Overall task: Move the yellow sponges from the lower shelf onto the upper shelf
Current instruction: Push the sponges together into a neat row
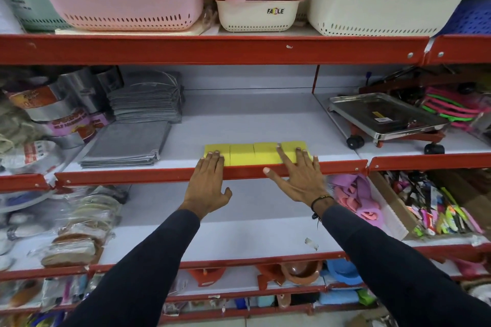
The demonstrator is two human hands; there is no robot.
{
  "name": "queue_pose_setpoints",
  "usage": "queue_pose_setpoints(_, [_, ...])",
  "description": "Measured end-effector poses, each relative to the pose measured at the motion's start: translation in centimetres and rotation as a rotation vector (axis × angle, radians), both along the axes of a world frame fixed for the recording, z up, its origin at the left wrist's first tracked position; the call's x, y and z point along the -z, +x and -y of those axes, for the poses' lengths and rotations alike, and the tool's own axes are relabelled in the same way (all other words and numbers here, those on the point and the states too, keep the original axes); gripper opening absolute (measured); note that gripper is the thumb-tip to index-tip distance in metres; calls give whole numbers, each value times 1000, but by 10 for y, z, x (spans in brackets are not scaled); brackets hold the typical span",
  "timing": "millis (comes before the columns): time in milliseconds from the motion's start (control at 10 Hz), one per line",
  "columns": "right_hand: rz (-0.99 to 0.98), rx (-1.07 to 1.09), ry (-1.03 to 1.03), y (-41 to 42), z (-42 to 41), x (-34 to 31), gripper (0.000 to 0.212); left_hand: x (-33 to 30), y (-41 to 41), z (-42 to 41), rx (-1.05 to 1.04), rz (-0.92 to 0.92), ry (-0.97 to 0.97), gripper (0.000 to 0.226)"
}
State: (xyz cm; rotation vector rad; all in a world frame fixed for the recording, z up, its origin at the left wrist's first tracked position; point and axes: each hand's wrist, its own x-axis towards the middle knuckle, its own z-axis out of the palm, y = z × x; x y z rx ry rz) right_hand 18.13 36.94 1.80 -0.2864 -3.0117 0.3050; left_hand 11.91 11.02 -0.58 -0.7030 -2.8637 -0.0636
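A: Where are the sponges [255, 152]?

B: Four in a row at the upper shelf [239, 119] front lip, touching.

A: Hands?

B: Left hand [208, 180] flat, fingers [214, 158] together, on the left end; right hand [299, 175], fingers spread, on the right end. Probably squaring the row.

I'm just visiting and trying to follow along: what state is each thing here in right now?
Yellow sponges: four in a row, touching, at the shelf's front edge.
Left hand: open, fingertips resting on the leftmost sponge.
Right hand: open, fingers spread over the rightmost sponges.
Lower shelf: bare in the middle.
Grey cloths: stacked flat.
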Motion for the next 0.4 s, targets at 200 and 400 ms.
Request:
queue_pose_setpoints(200, [49, -35, 17, 3, 21, -2, 93, -1, 3, -3, -9, -8, -20, 98])
queue_pose_setpoints(400, [38, -42, 72, 8, 20, -15, 88, -10, 8, -6, -22, -12, -45, 100])
